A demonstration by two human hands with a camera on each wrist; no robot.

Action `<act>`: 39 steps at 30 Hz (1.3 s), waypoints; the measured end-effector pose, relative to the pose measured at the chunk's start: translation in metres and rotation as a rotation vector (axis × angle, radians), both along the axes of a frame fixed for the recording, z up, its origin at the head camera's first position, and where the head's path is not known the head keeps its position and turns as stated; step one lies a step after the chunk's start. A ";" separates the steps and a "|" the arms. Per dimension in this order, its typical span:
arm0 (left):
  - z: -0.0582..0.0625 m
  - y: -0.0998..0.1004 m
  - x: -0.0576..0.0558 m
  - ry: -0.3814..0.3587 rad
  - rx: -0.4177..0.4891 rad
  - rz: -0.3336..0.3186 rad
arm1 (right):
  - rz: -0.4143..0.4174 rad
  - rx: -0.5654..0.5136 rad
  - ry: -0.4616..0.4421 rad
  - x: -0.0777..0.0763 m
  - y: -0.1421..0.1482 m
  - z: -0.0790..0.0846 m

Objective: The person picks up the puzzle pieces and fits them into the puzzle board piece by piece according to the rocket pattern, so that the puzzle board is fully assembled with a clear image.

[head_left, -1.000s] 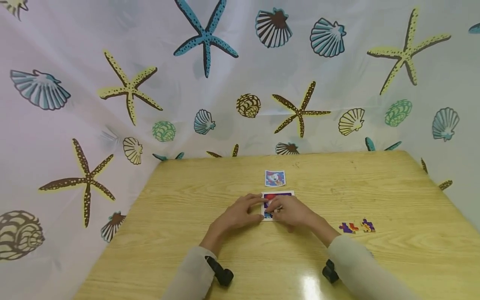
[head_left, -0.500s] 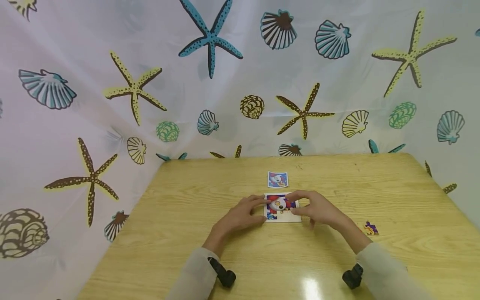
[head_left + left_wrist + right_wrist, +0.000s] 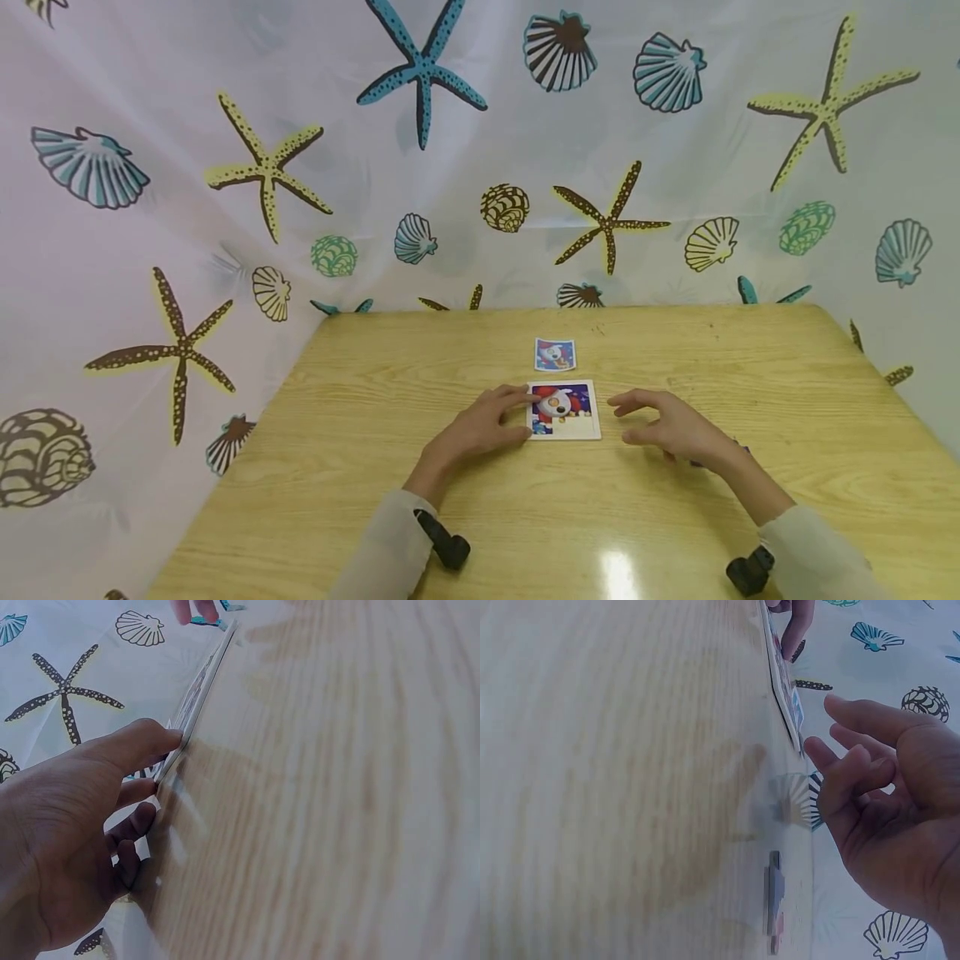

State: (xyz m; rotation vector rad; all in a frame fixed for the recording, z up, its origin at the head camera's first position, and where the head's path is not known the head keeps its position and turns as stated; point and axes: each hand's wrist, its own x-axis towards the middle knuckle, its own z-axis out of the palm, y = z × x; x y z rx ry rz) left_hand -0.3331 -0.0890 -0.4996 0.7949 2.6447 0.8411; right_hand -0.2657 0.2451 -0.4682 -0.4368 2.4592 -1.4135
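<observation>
A small jigsaw puzzle in a white-bordered tray (image 3: 576, 428) lies on the wooden table. Its upper part and lower left hold picture pieces of a white dog's face; the lower right shows bare pale backing. My left hand (image 3: 480, 425) holds the tray at its left side, index finger on top and thumb at the near left corner. In the left wrist view the thumb touches the tray's edge (image 3: 204, 684). Right of the tray, my right hand (image 3: 678, 429) hovers with loosely bent fingers, apart from it and holding nothing. Loose puzzle pieces (image 3: 775, 900) lie below it, mostly hidden by the forearm in the head view.
Just behind the tray lies a small picture card (image 3: 555, 355) with the same dog design. A white curtain (image 3: 465, 167) printed with starfish and shells hangs along the table's back and sides. Black camera mounts (image 3: 448, 550) sit at both sleeves.
My right hand has lifted off the puzzle and moved right, towards the loose pieces, uncovering the picture. The left hand keeps its place on the tray.
</observation>
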 end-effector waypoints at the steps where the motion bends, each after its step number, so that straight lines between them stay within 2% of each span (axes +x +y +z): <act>1: 0.000 0.000 0.000 -0.004 0.000 -0.001 | 0.000 0.002 0.001 0.002 0.003 0.000; 7: 0.002 0.002 0.001 0.007 0.001 -0.004 | -0.019 0.006 -0.016 0.010 0.022 0.002; 10: 0.004 0.002 0.002 0.015 0.003 0.001 | -0.013 0.043 0.024 0.012 0.032 0.002; 13: 0.005 0.003 0.002 0.005 -0.003 0.004 | -0.014 0.061 0.022 0.014 0.041 0.003; 20: 0.003 0.001 0.001 0.007 -0.012 0.007 | -0.013 0.005 -0.048 0.023 0.059 0.003; 31: 0.002 0.001 0.002 0.006 -0.005 0.006 | -0.039 -0.003 -0.050 0.035 0.077 -0.001; 39: 0.000 0.003 0.003 0.014 -0.009 0.011 | -0.021 -0.004 -0.040 0.039 0.085 -0.003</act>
